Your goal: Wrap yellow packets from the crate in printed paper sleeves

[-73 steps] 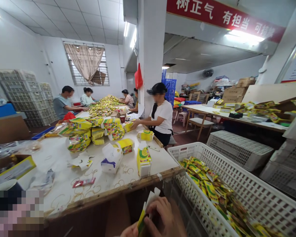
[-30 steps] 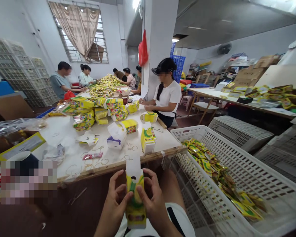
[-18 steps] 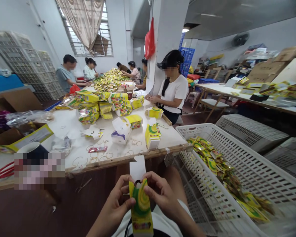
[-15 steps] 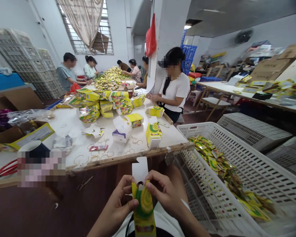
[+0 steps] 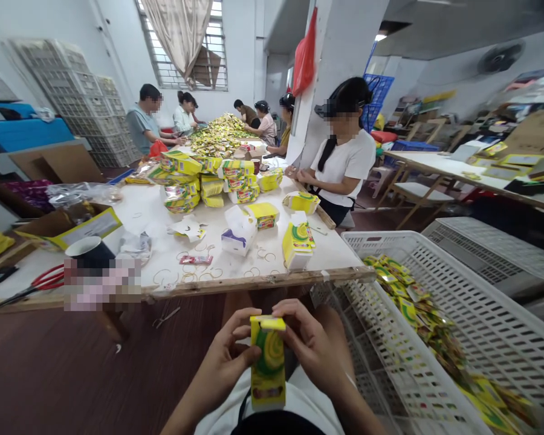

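A small yellow and green cardboard box (image 5: 269, 368) stands upright over my lap, its top flap folded across the upper end. My left hand (image 5: 229, 350) grips its left side, with the thumb on the front face and fingers behind. At the upper right corner, my right hand (image 5: 306, 338) pinches the box by the flap, fingers on top and thumb lower down. On the table's near edge, beyond my hands, sits a similar group of yellow boxes (image 5: 298, 244). An opened white carton (image 5: 239, 232) is beside it.
A white plastic crate (image 5: 435, 254) at my right holds many flat yellow packets. Stacked yellow packs (image 5: 181, 181), rubber bands, a red-handled tool (image 5: 49, 277) and a dark cup (image 5: 90, 254) lie on the white table (image 5: 136, 199). A person in a white shirt (image 5: 344, 157) works at its right side.
The white flap that stood up from the box is now folded down over its top. My right hand has shifted onto that flap. The whole view has turned slightly left.
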`<state>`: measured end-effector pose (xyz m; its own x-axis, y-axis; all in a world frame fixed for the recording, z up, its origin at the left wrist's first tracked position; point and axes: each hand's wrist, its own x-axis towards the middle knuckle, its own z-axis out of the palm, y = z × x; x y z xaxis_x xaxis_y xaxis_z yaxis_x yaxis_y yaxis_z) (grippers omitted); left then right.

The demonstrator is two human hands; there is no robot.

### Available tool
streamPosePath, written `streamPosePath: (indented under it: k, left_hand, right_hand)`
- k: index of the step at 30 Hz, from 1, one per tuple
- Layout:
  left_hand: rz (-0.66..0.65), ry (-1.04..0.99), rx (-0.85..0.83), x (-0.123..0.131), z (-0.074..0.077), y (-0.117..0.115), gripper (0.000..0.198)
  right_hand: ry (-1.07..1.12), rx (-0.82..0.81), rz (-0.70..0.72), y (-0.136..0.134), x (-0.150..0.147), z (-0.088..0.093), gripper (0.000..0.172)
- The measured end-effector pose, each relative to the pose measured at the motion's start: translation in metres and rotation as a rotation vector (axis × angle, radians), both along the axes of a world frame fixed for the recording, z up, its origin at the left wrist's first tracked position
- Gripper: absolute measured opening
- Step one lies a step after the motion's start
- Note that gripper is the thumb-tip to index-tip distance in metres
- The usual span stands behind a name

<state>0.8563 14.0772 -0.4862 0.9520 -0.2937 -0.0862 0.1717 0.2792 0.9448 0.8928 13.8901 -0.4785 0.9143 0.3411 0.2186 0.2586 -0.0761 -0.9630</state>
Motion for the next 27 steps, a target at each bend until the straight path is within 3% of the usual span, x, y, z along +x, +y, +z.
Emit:
streamPosePath:
  k: [3, 6, 11, 14, 18, 23, 27]
  left_hand:
    - [0.095, -0.041, 0.139, -0.001, -0.005, 0.001, 0.039]
    - [0.088, -0.052, 0.237, -0.005, -0.007, 0.001, 0.042]
    - [0.031, -0.058, 0.101, -0.004, -0.003, 0.002, 0.045]
    - [0.062, -0.038, 0.006, 0.002, -0.009, 0.006, 0.051]
    - [0.095, -0.020, -0.092, 0.012, -0.023, 0.016, 0.057]
    - [0.143, -0.046, -0.209, 0.020, -0.026, 0.016, 0.048]
    - [0.188, -0.144, -0.055, 0.030, -0.022, 0.012, 0.039]
  right_hand:
    - [0.043, -0.088, 0.036, -0.001, 0.001, 0.002, 0.037]
    - [0.212, -0.152, 0.109, 0.004, 0.002, 0.002, 0.037]
    - [0.133, -0.338, 0.049, 0.018, 0.003, -0.010, 0.026]
    - [0.041, -0.433, 0.013, 0.021, 0.007, -0.021, 0.033]
    - [-0.047, -0.381, 0.065, 0.022, 0.013, -0.022, 0.042]
    - [-0.100, -0.229, 0.005, 0.036, 0.024, -0.014, 0.030]
    - [-0.205, -0.298, 0.026, 0.024, 0.038, -0.007, 0.024]
